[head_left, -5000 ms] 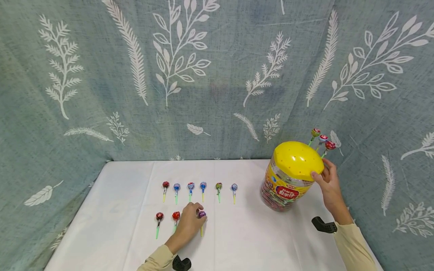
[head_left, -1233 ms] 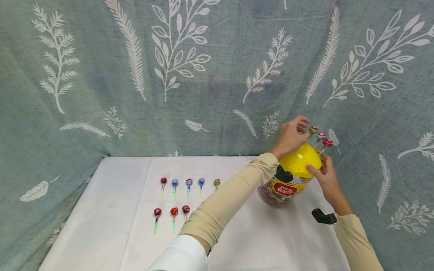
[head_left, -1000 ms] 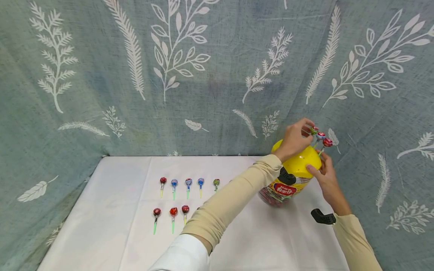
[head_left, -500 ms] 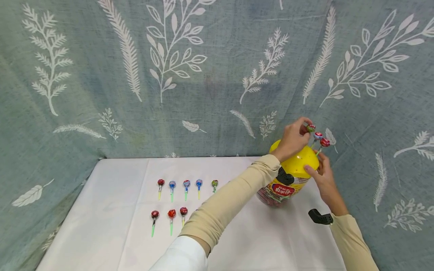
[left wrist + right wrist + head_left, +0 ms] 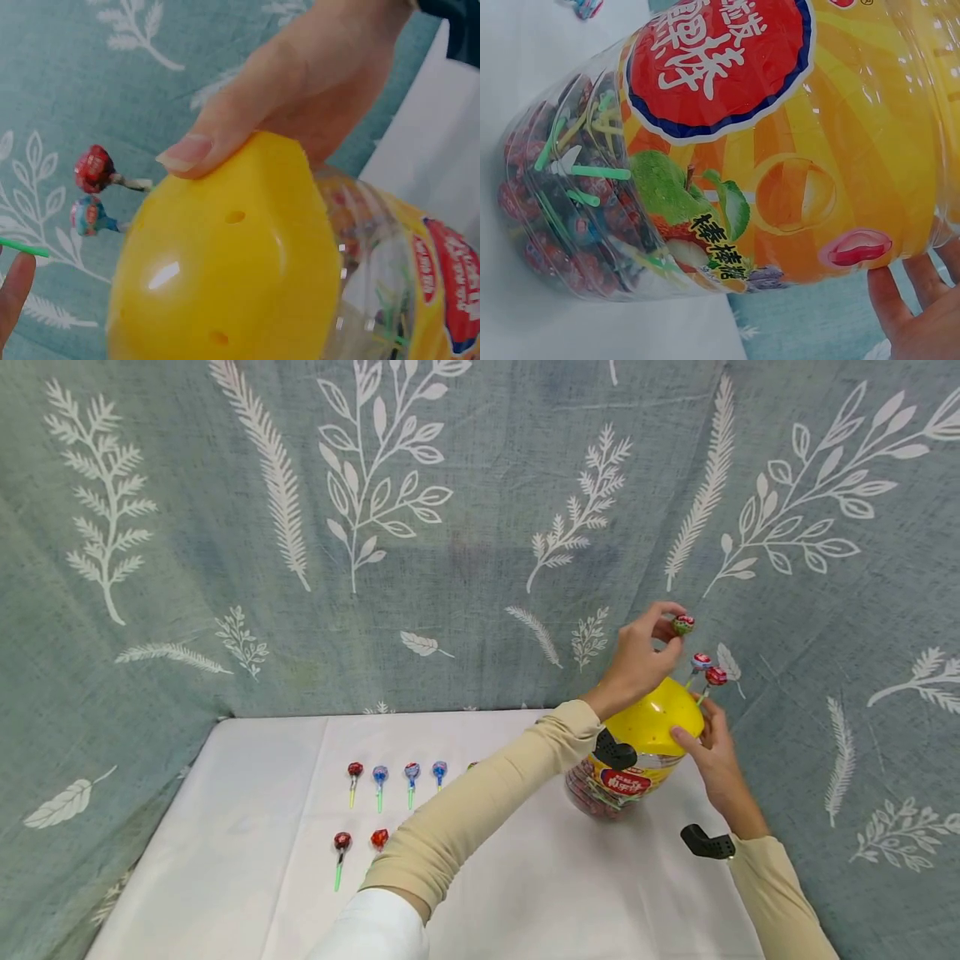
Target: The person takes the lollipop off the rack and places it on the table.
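Observation:
My left hand [image 5: 640, 653], raised over the yellow lid [image 5: 654, 720], pinches a green-and-red wrapped lollipop [image 5: 683, 624]. In the left wrist view its green stick [image 5: 26, 248] shows beside a fingertip [image 5: 16, 289], off the lid. A clear plastic jar [image 5: 596, 792] with a yellow and red label stands tilted beneath; lollipops fill its lower part. Two lollipops, one blue [image 5: 701, 661] and one red [image 5: 716, 676], still stick up from the lid's far right side. My right hand [image 5: 716, 760] grips the lid's right edge, thumb on top, other fingers behind.
On the white tablecloth [image 5: 247, 827] lie rows of lollipops, among them a dark red one [image 5: 342, 841] and a blue one [image 5: 380, 773]. My left sleeve [image 5: 480, 810] crosses over and hides several. A leaf-patterned curtain [image 5: 465, 552] hangs behind the table.
Five seconds ago my left hand was at a purple lollipop in the front row. It then reached to the lid, took the green lollipop and lifted it out. My right hand stays on the lid.

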`<state>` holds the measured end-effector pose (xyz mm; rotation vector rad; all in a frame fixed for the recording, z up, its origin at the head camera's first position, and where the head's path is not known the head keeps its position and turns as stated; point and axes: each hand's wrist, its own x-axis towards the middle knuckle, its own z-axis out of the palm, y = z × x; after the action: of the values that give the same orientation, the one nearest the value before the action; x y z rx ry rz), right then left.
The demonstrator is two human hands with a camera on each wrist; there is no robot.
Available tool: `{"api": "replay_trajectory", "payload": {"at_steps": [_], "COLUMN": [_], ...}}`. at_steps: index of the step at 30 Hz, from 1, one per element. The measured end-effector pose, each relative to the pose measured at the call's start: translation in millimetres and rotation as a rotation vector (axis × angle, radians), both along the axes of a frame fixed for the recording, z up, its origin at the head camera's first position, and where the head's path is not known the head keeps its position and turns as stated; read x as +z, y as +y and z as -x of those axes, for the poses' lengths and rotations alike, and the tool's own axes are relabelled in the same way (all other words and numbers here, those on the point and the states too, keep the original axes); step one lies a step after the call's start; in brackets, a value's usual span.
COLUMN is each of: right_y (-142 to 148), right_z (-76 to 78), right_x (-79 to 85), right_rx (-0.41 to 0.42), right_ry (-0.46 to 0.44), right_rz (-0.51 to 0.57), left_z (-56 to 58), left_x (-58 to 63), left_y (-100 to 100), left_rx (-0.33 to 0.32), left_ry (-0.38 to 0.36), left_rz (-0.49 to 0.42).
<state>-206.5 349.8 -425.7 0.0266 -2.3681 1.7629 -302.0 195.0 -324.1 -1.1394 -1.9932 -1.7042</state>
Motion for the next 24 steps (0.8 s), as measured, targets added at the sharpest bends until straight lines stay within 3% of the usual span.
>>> {"api": "replay_trajectory", "payload": {"at_steps": [10, 15, 24], "right_y": [0, -2, -2], "right_z": [0.1, 0.0, -1.8], "right_x": [0.2, 0.2, -2.4], "right_rx": [0.022, 0.012, 0.008], "right_ry": [0.021, 0.001, 0.003], "right_rz": [0.002, 0.004, 0.015], "left_z": [-16.1, -30.5, -57.7], "left_x": [1.8, -1.5, -14.6], "left_y": [-28, -41, -58], "left_rx": [-0.02, -0.075, -0.119], "left_ry": [0.009, -0.017, -0.043], "left_rz": [0.004, 0.028, 0.082]}}
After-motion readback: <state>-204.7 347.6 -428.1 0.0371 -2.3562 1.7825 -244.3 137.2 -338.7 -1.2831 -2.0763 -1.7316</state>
